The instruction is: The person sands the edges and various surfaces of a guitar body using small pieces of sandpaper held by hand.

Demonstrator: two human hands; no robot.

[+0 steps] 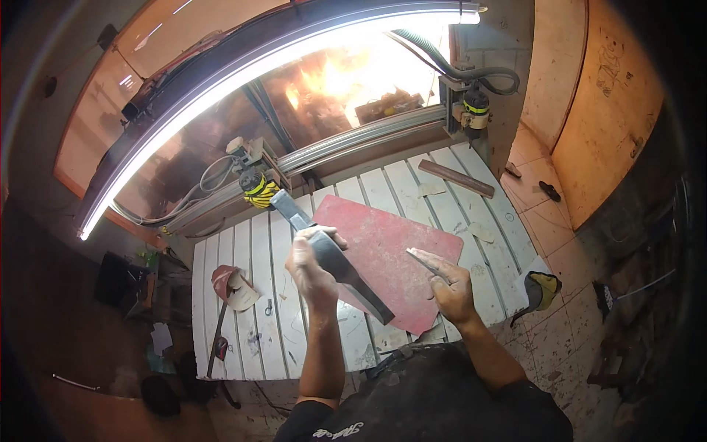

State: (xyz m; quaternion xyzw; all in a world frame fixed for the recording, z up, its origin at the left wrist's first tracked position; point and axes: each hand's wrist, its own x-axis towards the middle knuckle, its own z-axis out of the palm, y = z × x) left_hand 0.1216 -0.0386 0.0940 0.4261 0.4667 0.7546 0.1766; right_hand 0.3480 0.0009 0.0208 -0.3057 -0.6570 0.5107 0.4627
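My left hand (pixel 312 271), its fingers dusty, is wrapped round a long dark grey piece (pixel 340 267) with a narrow, stepped far end. The piece slants from the far left down towards me, over the left part of a dusty red board (pixel 398 247). To the right, my right hand (pixel 451 293) pinches a thin, flat strip (pixel 425 264) above the board's right side. White dust coats those fingertips too. The strip and the grey piece are apart. I cannot make out what the strip is made of.
Under the board lies a white slatted table (pixel 283 302). On it are a cap (pixel 241 291), a tape measure (pixel 222 348), a brown bar (pixel 456 179) and a yellow-black bundle (pixel 543 289). A metal rail (pixel 361 138) and a lit tube (pixel 272 62) span the far side.
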